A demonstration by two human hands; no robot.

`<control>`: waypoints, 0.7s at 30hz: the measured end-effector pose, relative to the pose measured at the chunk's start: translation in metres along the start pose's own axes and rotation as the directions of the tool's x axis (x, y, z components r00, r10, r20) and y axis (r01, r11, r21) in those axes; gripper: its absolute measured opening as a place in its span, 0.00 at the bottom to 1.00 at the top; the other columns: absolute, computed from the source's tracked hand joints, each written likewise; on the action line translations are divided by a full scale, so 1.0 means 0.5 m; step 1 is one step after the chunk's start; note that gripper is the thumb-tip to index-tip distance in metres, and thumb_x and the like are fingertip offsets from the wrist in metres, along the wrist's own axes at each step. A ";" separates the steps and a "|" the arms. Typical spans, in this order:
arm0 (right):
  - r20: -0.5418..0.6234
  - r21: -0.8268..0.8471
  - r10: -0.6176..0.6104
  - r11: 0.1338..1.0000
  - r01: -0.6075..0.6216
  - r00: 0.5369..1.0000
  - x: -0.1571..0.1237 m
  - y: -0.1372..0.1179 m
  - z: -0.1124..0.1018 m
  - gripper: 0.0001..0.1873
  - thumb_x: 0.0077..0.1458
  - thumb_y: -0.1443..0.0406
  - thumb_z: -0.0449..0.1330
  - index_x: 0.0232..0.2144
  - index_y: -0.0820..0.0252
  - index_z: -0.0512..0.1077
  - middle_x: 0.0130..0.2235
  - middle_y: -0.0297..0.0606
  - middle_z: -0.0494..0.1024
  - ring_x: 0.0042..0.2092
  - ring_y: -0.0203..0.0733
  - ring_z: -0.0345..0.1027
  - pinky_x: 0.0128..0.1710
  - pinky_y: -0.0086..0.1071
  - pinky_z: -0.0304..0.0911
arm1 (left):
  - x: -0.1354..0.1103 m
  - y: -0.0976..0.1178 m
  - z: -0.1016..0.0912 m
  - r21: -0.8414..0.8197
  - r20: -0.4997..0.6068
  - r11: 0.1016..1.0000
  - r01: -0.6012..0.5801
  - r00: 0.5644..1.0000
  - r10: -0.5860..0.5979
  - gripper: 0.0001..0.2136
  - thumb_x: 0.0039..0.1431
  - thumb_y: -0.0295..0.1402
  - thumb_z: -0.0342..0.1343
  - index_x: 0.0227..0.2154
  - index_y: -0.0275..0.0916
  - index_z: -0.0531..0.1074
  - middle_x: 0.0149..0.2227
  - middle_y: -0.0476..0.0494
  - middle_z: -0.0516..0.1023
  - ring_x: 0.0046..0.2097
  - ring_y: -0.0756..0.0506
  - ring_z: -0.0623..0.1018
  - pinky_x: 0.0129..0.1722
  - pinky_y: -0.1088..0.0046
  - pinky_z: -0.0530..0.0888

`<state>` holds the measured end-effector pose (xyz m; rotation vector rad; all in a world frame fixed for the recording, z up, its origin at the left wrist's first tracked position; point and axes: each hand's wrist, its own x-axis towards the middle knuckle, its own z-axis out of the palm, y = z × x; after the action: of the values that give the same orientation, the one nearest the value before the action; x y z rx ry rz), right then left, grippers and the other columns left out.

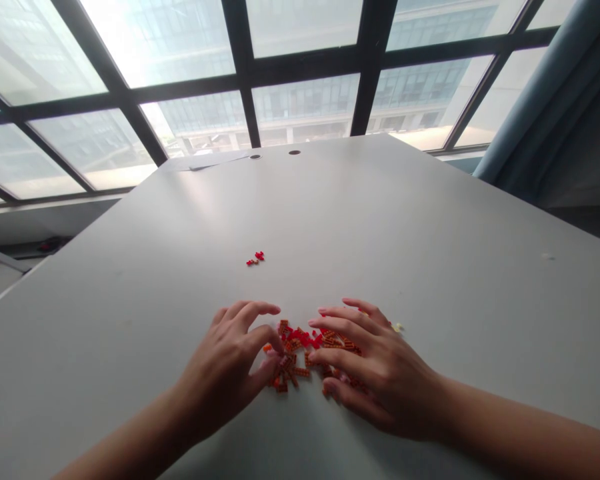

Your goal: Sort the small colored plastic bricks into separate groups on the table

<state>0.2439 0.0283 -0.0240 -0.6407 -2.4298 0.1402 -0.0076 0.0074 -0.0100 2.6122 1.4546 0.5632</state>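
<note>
While both hands rest on the grey table [430, 227], I log the following. A pile of small red and orange bricks [297, 343] lies on the near part of the table, between the two hands. The left hand [227, 370] sits at the pile's left edge, fingers curled, with index finger and thumb drawn close together against the outermost pieces; I cannot tell whether a brick is pinched between them. The right hand [380, 377] lies open, fingers spread flat over the right side of the pile, gripping nothing. A pale yellow piece [398, 327] lies just beyond the right hand's knuckles. A small cluster of red pieces [256, 259] sits apart, farther up the table. A sheet of paper [213, 161] lies at the far edge, below the window [305, 107].
</note>
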 end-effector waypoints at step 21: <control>-0.060 0.003 0.012 1.000 -0.011 0.998 0.005 0.000 0.005 0.08 0.60 0.66 0.56 0.40 0.52 0.74 0.50 0.40 0.78 0.55 0.44 0.67 0.58 0.45 0.55 | 0.134 -0.187 0.004 0.082 -0.288 0.979 0.187 0.945 -0.156 0.03 0.55 0.31 0.59 0.29 0.41 0.78 0.47 0.40 0.78 0.49 0.38 0.77 0.53 0.53 0.72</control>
<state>0.2408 0.0294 -0.0247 -0.6487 -2.3682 0.1268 -0.0500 0.1140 -0.0183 2.5276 1.8228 0.8864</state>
